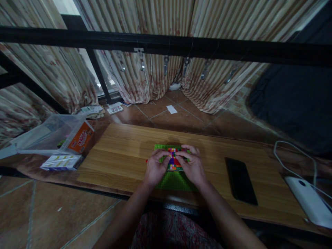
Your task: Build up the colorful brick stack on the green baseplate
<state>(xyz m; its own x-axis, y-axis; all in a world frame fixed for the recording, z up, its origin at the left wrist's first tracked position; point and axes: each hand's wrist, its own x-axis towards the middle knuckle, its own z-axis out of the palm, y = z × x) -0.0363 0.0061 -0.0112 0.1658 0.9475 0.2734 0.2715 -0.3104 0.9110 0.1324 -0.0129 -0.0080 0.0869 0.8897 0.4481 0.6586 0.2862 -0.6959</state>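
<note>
A person's left hand (pixel 155 168) and right hand (pixel 193 166) meet over a green baseplate (pixel 173 180) lying flat near the front edge of a low wooden worktop (pixel 121 152), the fingers (pixel 163 155) of both curled in from either side around a small cluster of coloured bricks (pixel 174 161) (red, yellow, purple and orange among them) that sits on the plate; the fingertips touch the cluster, though how firmly they pinch it cannot be told from this angle. A single red piece (pixel 146 161) peeks out just beside the left hand's knuckles. To the right of the plate, apart from it, a dark phone (pixel 241 180) lies face up on the worktop, and further right a white device (pixel 308 200) with a white cable (pixel 285 162) rests at the worktop's end. Off the left end, a clear plastic bag (pixel 49 133) holds an orange box (pixel 81 137), with a pale carton (pixel 61 162) just in front of it. Striped curtains (pixel 155 72) hang behind, above a tiled floor (pixel 178 117)
</note>
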